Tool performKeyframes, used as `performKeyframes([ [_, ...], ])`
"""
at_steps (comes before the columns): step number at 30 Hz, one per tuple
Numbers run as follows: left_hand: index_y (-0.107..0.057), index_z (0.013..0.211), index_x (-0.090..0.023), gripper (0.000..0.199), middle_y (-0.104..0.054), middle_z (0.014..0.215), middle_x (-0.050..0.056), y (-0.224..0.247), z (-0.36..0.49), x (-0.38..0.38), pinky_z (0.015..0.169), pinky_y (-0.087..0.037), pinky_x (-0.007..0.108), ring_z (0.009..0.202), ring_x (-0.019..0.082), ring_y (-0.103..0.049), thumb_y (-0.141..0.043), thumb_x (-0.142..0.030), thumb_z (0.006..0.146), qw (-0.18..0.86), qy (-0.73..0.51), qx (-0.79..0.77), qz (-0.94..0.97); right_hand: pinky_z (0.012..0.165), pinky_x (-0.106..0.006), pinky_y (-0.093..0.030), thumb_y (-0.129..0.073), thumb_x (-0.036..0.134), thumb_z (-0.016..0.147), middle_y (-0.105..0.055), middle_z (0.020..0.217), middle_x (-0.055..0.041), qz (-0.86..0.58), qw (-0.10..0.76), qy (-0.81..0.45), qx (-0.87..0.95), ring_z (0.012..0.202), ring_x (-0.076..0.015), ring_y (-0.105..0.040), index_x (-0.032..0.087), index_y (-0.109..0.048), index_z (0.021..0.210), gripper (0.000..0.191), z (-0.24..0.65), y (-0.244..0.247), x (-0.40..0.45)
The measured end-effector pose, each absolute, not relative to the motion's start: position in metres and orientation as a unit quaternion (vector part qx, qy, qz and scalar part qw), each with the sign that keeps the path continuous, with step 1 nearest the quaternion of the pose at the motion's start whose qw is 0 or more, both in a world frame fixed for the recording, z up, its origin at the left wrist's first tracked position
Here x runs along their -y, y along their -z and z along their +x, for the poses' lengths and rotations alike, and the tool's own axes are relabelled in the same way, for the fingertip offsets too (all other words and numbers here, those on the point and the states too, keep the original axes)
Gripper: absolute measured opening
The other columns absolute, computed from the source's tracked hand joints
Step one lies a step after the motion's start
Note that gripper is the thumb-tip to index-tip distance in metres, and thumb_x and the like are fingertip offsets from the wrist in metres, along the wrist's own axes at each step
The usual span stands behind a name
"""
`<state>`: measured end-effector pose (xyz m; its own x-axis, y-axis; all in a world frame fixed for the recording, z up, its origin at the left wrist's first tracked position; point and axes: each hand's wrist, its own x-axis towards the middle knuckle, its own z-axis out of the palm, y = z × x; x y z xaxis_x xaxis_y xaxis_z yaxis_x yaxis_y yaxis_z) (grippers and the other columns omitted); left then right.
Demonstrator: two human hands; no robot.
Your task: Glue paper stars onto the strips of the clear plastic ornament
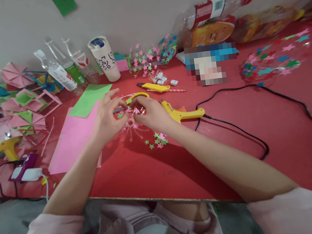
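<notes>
My left hand (107, 117) and my right hand (155, 113) meet over the red table, each with thumb and forefinger curled toward each other. Between the fingertips is a clear plastic bottle piece (131, 123) with splayed strips and small star stickers on it. Both hands are closed at its upper edge, though the fingers partly hide the contact. Yellow-handled scissors (139, 95) lie just behind the fingers, partly covered. Below my right wrist is a small pile of green and pink paper stars (157, 141). A yellow glue gun (182, 113) lies right beside my right hand.
Pink sheets (71, 146) and a green sheet (89, 99) lie at left. A yellow cutter (156, 87) is behind. Bottles (60, 75) and a patterned cup (105, 60) line the wall. A black cord (233, 124) crosses the right side, near a star-covered plastic piece (277, 60).
</notes>
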<state>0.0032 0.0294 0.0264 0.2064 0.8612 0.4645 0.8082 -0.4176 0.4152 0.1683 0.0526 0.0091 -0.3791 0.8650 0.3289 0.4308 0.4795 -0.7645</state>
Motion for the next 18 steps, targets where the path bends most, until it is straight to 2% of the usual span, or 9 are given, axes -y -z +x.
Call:
performKeyframes([
  [3,-0.058,0.087,-0.021,0.016,-0.049,0.132,0.008,-0.0245,0.0017,-0.0298,0.108,-0.033,0.046,0.127,0.026,-0.044,-0.058,-0.017,0.071,0.035,-0.323,-0.543,0.774,0.069,-0.027,-0.038,-0.051,0.012,0.067,-0.061,0.084,-0.0035,-0.418,0.354,-0.292,0.784,0.078,-0.0163,-0.053,0.017,-0.060,0.092,0.027,0.1682,-0.0076,-0.0540],
  [8,-0.060,0.092,-0.021,0.020,-0.049,0.132,0.008,-0.0253,0.0025,-0.0293,0.106,-0.034,0.046,0.126,0.025,-0.045,-0.058,-0.018,0.073,0.031,-0.305,-0.554,0.774,0.068,-0.026,-0.035,-0.051,0.014,0.073,-0.061,0.076,-0.0022,-0.443,0.321,-0.291,0.785,0.073,-0.0157,-0.052,0.017,-0.063,0.094,0.025,0.1680,-0.0074,-0.0545],
  [13,-0.061,0.097,-0.022,0.025,-0.048,0.132,0.009,-0.0251,0.0060,-0.0294,0.106,-0.034,0.047,0.127,0.026,-0.044,-0.062,-0.027,0.073,0.037,-0.300,-0.553,0.777,0.064,-0.026,-0.030,-0.053,0.019,0.077,-0.059,0.071,-0.0018,-0.442,0.317,-0.262,0.797,0.068,-0.0146,-0.047,0.016,-0.063,0.083,0.012,0.1669,-0.0059,-0.0551],
  [18,-0.063,0.096,-0.019,0.023,-0.047,0.134,0.012,-0.0257,0.0088,-0.0301,0.107,-0.034,0.045,0.127,0.027,-0.043,-0.060,-0.023,0.073,0.067,-0.301,-0.538,0.785,0.061,-0.025,-0.027,-0.056,0.020,0.074,-0.056,0.068,0.0001,-0.445,0.321,-0.249,0.798,0.063,-0.0127,-0.044,0.017,-0.059,0.074,0.004,0.1664,-0.0049,-0.0554],
])
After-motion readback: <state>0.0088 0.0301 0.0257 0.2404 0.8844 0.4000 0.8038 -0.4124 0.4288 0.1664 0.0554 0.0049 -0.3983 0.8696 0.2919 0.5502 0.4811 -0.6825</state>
